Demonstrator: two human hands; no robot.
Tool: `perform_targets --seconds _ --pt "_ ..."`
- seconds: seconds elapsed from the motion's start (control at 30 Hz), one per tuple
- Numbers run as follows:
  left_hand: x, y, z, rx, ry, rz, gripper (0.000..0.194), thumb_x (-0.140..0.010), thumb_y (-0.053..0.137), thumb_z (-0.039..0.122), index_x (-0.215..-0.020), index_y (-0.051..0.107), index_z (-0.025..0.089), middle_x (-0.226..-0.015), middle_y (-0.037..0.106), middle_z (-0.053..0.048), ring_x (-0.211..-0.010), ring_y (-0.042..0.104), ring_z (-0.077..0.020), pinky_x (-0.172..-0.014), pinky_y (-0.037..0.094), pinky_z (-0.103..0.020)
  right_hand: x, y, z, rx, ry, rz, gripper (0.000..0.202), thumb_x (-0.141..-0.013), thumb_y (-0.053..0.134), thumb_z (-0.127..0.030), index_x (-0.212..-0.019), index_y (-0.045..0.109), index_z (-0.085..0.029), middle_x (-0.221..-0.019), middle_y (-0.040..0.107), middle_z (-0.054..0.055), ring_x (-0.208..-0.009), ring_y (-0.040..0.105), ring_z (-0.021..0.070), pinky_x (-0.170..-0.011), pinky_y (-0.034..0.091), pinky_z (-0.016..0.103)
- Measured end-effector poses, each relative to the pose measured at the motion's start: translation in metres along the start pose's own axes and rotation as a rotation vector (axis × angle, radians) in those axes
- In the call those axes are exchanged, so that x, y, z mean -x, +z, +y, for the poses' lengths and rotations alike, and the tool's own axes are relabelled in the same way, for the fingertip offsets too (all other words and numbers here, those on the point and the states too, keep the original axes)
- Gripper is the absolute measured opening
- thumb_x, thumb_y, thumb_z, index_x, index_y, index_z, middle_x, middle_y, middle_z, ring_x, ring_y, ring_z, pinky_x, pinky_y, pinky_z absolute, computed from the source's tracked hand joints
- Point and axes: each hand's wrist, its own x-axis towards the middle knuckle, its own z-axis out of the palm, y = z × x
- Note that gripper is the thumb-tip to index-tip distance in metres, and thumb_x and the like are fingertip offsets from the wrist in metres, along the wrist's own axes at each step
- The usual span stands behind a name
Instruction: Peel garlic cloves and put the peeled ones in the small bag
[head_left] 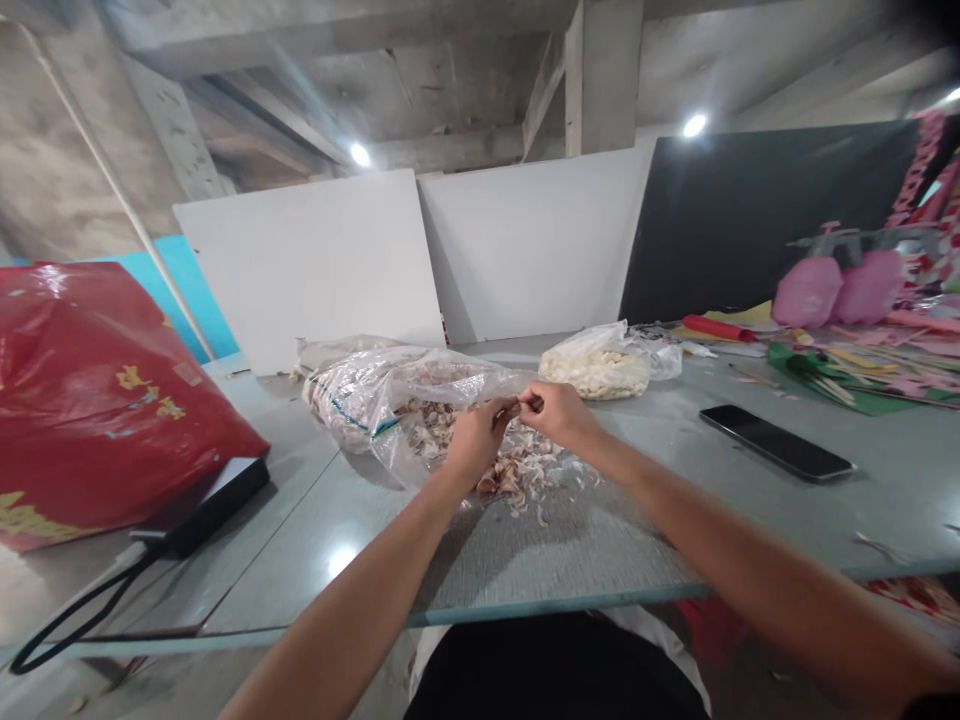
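Note:
My left hand (481,432) and my right hand (553,410) meet over a heap of brownish shells and pale peelings (517,475). The fingertips of both are pinched together, nearly touching. Whatever lies between them is too small to make out. Behind and left of my left hand lies a large clear plastic bag (375,385) with a blue-green edge, its mouth open toward the heap and more shells inside. A smaller clear bag of pale, cream-coloured pieces (600,372) sits beyond my right hand.
On the right lie a black phone (776,442), green sheets with paper scraps (847,378), a red tube (718,328) and pink spray bottles (808,290). A red bag (112,400) and a black box with a cable (217,510) are left. The grey table's front edge (562,605) is near me.

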Motion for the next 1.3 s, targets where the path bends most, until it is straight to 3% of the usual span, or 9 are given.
perform_targets --seconds 0.17,0.27,0.37,0.53,0.67,0.93,1.17,1.3 --pt "0.001 0.000 0.003 -0.020 -0.030 -0.040 0.024 -0.079 0.054 0.030 -0.096 0.068 0.021 -0.073 0.069 -0.006 -0.061 0.059 -0.0164 -0.061 0.041 -0.024 0.000 -0.001 0.002 -0.018 0.030 0.001 0.012 -0.065 0.052 -0.016 -0.071 0.062 -0.017 -0.056 0.060 -0.002 -0.053 0.053 0.0106 -0.052 0.038 0.019" --pt "0.000 0.002 0.004 0.144 -0.100 -0.045 0.030 -0.080 0.051 0.033 -0.103 0.064 0.019 -0.063 0.064 -0.001 -0.048 0.050 -0.0103 -0.053 0.040 -0.022 -0.002 -0.004 0.002 -0.095 0.071 0.041 0.013 -0.066 0.051 -0.019 -0.073 0.061 -0.017 -0.059 0.061 -0.001 -0.056 0.056 0.0115 -0.053 0.041 0.020" --pt "-0.002 0.004 0.004 0.336 -0.145 -0.019 0.032 -0.079 0.052 0.033 -0.104 0.063 0.017 -0.072 0.064 -0.001 -0.047 0.047 -0.0068 -0.050 0.040 -0.020 -0.004 -0.007 0.000 -0.169 0.113 0.083 0.012 -0.066 0.052 -0.021 -0.073 0.061 -0.016 -0.064 0.064 0.002 -0.059 0.059 0.0129 -0.056 0.043 0.021" --pt "-0.004 0.009 0.002 0.475 -0.180 0.027 0.033 -0.077 0.054 0.038 -0.100 0.063 0.015 -0.063 0.057 0.001 -0.047 0.046 -0.0059 -0.047 0.041 -0.018 -0.005 -0.009 -0.006 -0.208 0.134 0.122 0.011 -0.065 0.053 -0.022 -0.072 0.060 -0.016 -0.064 0.063 0.002 -0.059 0.059 0.0132 -0.055 0.044 0.022" --pt "-0.005 0.010 -0.004 0.561 -0.243 -0.011 0.037 -0.077 0.054 0.041 -0.101 0.060 0.014 -0.061 0.053 0.001 -0.047 0.047 -0.0064 -0.046 0.043 -0.018 -0.003 -0.008 -0.007 -0.246 0.142 0.115 0.011 -0.066 0.053 -0.024 -0.072 0.059 -0.016 -0.062 0.062 0.001 -0.058 0.058 0.0132 -0.053 0.043 0.022" --pt "-0.006 -0.005 0.001 0.275 -0.010 -0.051 0.024 -0.077 0.055 0.033 -0.092 0.066 0.018 -0.092 0.057 -0.006 -0.067 0.051 -0.0100 -0.055 0.043 -0.018 -0.003 -0.011 -0.006 -0.341 0.096 0.051 0.007 -0.064 0.052 -0.021 -0.068 0.055 -0.016 -0.061 0.060 0.001 -0.056 0.056 0.0120 -0.052 0.043 0.021" --pt "-0.004 -0.005 0.001 0.298 -0.039 -0.141 0.028 -0.083 0.046 0.032 -0.106 0.054 0.018 -0.063 0.051 0.001 -0.055 0.047 -0.0084 -0.053 0.039 -0.019 -0.001 -0.013 -0.012 -0.550 0.189 0.011 0.006 -0.064 0.054 -0.020 -0.067 0.053 -0.016 -0.056 0.057 -0.001 -0.052 0.060 0.0134 -0.049 0.045 0.021" --pt "-0.004 0.000 -0.002 0.449 -0.065 -0.162 0.025 -0.082 0.047 0.033 -0.102 0.049 0.017 -0.064 0.050 0.002 -0.056 0.050 -0.0082 -0.052 0.041 -0.019 -0.001 -0.008 -0.013 -0.693 0.269 0.027 0.008 -0.062 0.056 -0.021 -0.068 0.052 -0.017 -0.054 0.058 -0.002 -0.049 0.061 0.0137 -0.050 0.048 0.023"
